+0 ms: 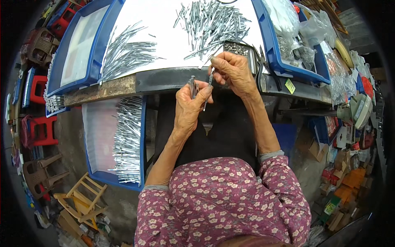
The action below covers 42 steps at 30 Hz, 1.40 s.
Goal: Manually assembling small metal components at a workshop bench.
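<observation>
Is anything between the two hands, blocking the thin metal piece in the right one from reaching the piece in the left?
Nothing visible. The right hand holds a thin rod just beside the metal piece in the left hand, with only open air above the dark lap between them.

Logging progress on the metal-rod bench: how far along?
Done, it seems: rods lined up in the lower blue tray and a bundle on the table. In hand: left hand holds small metal pieces, right hand a thin rod. Left: loose pile on the table.
</observation>
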Motion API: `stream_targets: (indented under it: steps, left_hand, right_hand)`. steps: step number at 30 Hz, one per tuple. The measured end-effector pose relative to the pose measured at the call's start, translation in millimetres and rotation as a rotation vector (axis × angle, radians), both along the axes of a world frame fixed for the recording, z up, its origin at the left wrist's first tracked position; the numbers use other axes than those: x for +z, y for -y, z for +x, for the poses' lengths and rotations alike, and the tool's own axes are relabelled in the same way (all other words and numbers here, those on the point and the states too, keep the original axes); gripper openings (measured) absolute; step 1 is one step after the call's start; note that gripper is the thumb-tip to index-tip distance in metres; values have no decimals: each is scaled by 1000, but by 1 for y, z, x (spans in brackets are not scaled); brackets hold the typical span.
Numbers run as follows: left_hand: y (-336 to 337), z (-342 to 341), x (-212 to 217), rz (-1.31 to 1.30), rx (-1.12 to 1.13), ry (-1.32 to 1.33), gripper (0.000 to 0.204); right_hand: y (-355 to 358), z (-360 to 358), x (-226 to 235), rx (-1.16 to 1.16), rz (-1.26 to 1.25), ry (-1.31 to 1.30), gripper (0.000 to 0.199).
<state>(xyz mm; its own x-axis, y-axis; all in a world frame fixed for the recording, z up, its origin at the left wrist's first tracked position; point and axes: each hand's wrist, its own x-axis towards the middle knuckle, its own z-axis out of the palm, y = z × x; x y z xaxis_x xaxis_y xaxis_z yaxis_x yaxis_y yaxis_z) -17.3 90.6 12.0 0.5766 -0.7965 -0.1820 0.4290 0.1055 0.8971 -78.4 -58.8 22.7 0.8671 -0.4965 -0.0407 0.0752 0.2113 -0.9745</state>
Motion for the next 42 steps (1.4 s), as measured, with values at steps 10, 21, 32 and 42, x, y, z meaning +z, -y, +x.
stream_targets:
  steps: [10,21,32,42]
  left_hand:
    - [2,-1,-3,27,1,32,15]
    - [0,-1,-4,37,6,73,15]
    - [-2,0,-6,29,28,95,13]
    - [-4,0,-10,37,11,95,11]
  right_hand:
    - [-1,-1,-1,-40,-97,-11,18]
    - [-4,1,5,-68,-268,-115,22]
    - [-1,3,3,-60,-409,-142,24]
    - [-3,2,0,-56,-478,-137,23]
